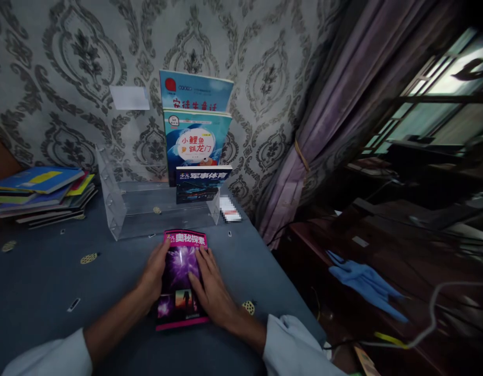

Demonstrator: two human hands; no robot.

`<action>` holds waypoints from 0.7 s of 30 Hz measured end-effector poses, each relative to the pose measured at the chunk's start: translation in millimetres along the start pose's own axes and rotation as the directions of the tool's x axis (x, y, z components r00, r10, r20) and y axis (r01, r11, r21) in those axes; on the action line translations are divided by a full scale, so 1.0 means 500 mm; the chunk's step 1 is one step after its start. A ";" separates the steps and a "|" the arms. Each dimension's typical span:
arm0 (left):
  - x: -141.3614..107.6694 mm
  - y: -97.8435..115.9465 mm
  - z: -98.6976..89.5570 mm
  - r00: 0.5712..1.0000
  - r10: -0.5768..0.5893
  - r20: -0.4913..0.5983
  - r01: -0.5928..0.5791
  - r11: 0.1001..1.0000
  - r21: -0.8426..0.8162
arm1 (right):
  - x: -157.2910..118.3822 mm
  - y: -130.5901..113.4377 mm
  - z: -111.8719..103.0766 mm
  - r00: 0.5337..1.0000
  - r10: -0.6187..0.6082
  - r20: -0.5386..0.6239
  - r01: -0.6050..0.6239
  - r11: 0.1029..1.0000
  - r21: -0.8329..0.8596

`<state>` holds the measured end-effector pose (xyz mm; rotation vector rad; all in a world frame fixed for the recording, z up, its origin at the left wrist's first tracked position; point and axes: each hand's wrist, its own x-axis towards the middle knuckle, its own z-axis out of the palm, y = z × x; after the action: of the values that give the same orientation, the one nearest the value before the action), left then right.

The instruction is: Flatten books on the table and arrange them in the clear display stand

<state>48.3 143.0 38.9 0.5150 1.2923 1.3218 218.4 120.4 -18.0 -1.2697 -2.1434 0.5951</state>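
Note:
A paperback book (181,277) with a purple and magenta cover is in front of me, face up, above the blue-grey tabletop. My left hand (153,274) grips its left edge, thumb along the cover's side and the other fingers hidden behind. Across the right part of the cover lies my right hand (213,290), fingers stretched out and thumb apart. Just beyond the book stands a clear acrylic tiered rack (137,206). On its right side three books lean in steps: a dark-blue book (202,185) in front, a teal book (196,138) behind, and a light-blue book (196,91) at the back.
A stack of books and booklets (41,190) lies at the left. A white card (129,98) is at the rack's upper left. Patterned wallpaper (84,57) rises behind. To the right are a mauve curtain (327,99), a brown desk (382,256) with cables, and a blue cloth (362,282).

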 end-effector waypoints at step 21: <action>-0.002 0.042 -0.027 0.679 0.652 0.336 -0.729 0.651 0.210 | 0.039 -0.036 -0.041 0.905 -0.110 -0.412 0.147 0.987 0.060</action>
<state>28.1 142.5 53.6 1.4918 1.1507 1.6004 213.2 131.2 13.4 -1.0815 -1.8130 0.3295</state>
